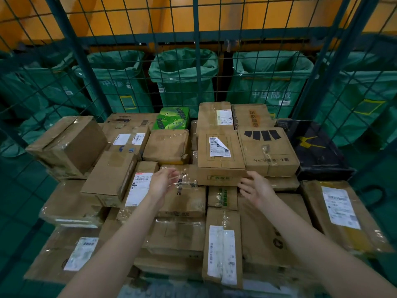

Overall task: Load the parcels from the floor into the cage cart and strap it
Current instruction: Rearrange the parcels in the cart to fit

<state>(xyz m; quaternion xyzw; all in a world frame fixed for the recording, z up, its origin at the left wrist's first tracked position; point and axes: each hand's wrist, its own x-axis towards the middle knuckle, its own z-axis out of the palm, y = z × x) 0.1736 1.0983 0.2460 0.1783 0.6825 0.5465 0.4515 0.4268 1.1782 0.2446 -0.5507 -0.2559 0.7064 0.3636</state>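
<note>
Single head view, high and close, tilted forward-down over stacked parcels (219, 155) in cage cart (81, 50); mesh wall at 12 o'clock, forearms enter from 6 o'clock

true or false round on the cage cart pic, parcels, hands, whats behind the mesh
1. Both hands hold a parcel. False: the left hand and right hand are open, holding nothing.
2. A green printed box sits among the brown cartons at the back. True.
3. The label on the box with the peeling label lies flat. False: its top corner curls up.
4. Green mail sacks hang behind the cage cart mesh. True.
5. A black parcel lies at the right. True.
</note>
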